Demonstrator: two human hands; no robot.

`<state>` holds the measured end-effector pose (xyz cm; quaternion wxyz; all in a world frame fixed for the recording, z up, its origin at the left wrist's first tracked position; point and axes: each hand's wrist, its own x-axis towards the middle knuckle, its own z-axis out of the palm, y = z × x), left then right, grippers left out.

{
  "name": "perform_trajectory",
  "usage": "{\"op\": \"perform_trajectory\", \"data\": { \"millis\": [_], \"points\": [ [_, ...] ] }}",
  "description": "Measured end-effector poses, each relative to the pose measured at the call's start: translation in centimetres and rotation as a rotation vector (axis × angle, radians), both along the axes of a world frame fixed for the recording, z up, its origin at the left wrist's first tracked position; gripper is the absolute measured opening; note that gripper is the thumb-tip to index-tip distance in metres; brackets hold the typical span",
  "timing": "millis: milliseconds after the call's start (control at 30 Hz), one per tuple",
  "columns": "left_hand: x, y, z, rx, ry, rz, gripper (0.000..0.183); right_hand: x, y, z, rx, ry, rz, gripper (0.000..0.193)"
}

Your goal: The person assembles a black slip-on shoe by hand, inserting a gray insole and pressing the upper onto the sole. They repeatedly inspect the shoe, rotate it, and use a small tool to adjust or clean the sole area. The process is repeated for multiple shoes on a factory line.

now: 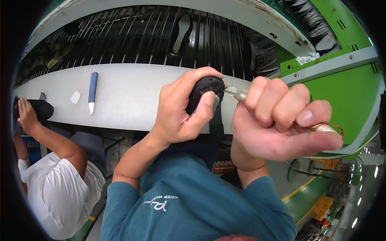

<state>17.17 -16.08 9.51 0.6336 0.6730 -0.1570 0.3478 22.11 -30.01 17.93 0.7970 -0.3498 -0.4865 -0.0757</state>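
My left hand point(181, 108) is closed round a black shoe point(200, 85), thumb pressed on its near side and fingers over the far side. The rounded end of the shoe faces up toward me; the rest is mostly hidden by the hand. In my right hand point(281, 116) is an awl-like tool point(240, 96) with a thin metal tip and a pale handle, wrapped in a fist. Its tip points left and meets the right edge of the shoe, though how far it goes in cannot be made out. An orange-red thread or wire point(339, 129) loops at the handle's back end.
Both hands are above a pale worktop point(132, 96). On it lie a blue-handled tool point(93, 88) with a white tip and a white scrap point(75, 97). Beyond runs a rod conveyor point(132, 36) carrying a shoe point(183, 32). A co-worker's hand point(27, 116) touches a black shoe point(42, 109). Green machinery point(341, 100) stands right.
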Motion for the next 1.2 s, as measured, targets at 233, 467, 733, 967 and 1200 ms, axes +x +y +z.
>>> {"op": "perform_trajectory", "data": {
  "millis": [233, 467, 733, 967, 1200],
  "points": [
    [0.2, 0.4, 0.4, 0.050, 0.067, -0.046, 0.034, 0.6, -1.0, 0.2, -0.017, 0.030, 0.052, 0.060],
    [-0.1, 0.3, 0.6, 0.092, 0.095, -0.037, 0.034, 0.5, -0.9, 0.5, -0.016, 0.073, 0.076, 0.061],
    [-0.4, 0.4, 1.1, 0.045, 0.078, -0.005, 0.034, -0.7, 0.5, 0.1, 0.063, 0.073, -0.073, 0.057],
    [-2.8, 0.7, -1.8, -0.039, 0.183, 0.205, 0.038, -1.0, 3.4, -1.5, 0.284, 0.167, 0.039, 0.038],
    [-1.7, 1.8, -2.7, 0.018, 0.176, 0.108, 0.043, -0.7, 4.3, -3.0, 0.258, 0.075, -0.180, 0.028]
  ]
}}
